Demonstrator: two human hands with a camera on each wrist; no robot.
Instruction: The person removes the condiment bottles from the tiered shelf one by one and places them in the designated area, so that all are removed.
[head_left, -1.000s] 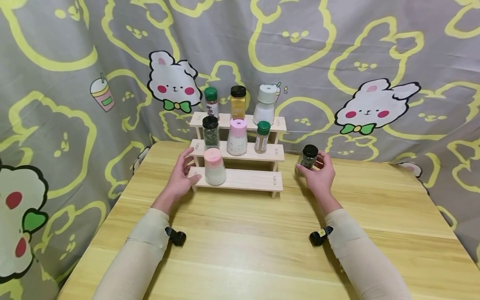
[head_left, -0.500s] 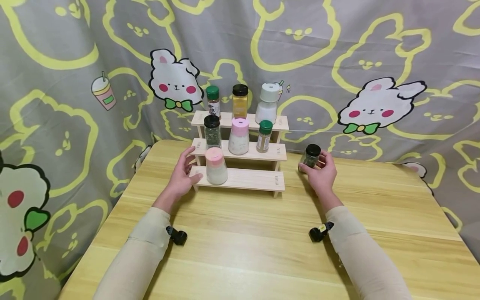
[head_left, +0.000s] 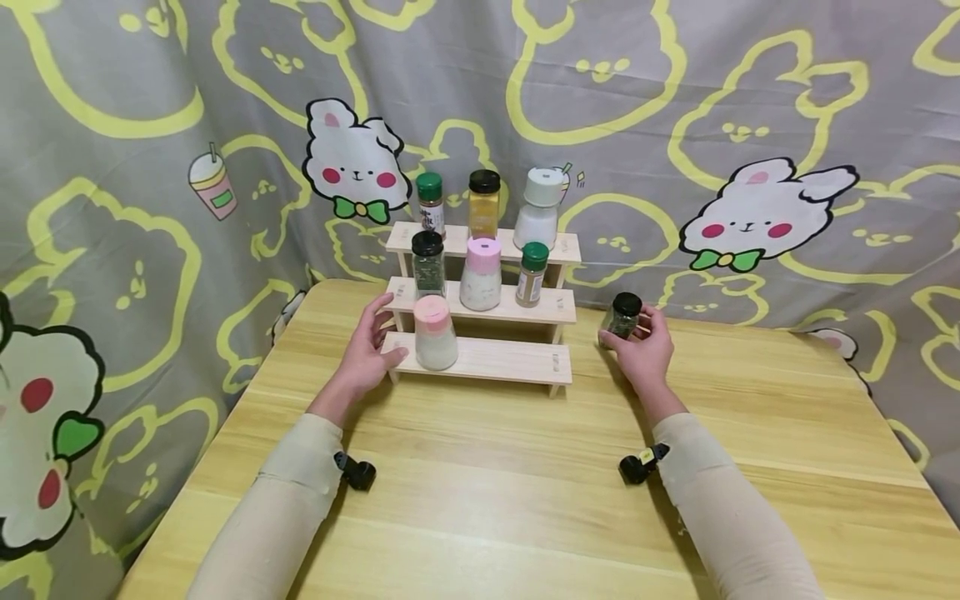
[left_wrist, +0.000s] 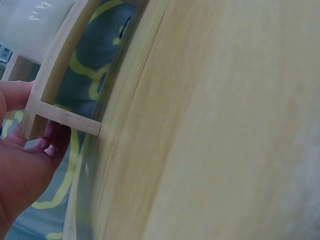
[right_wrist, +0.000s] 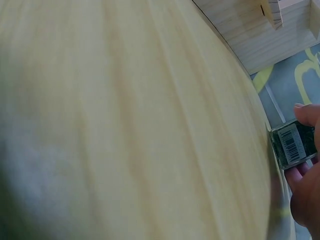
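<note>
On the table's right side, my right hand [head_left: 647, 350] holds a square glass spice jar [head_left: 621, 322] with a black lid and dark green contents. The right wrist view shows the barcode label of this spice jar [right_wrist: 291, 143] between thumb and fingers, its base at the tabletop. My left hand [head_left: 364, 354] grips the left end of a three-step wooden spice rack [head_left: 502, 358]. In the left wrist view the thumb lies over the lowest step [left_wrist: 50, 65], with fingers curled below it. Near that thumb stands a pink-lidded shaker [head_left: 436, 337].
The middle step carries a black-lidded jar [head_left: 429, 271], a lilac-lidded shaker [head_left: 481, 279] and a green-capped bottle [head_left: 531, 279]. Above stand another green-capped bottle [head_left: 431, 208], a black-capped yellow bottle [head_left: 484, 208] and a white-lidded shaker [head_left: 537, 212]. A patterned curtain [head_left: 450, 67] hangs behind the table [head_left: 480, 500].
The head view has shifted slightly. Both hands keep the same hold, and the jar stays beside the rack.
</note>
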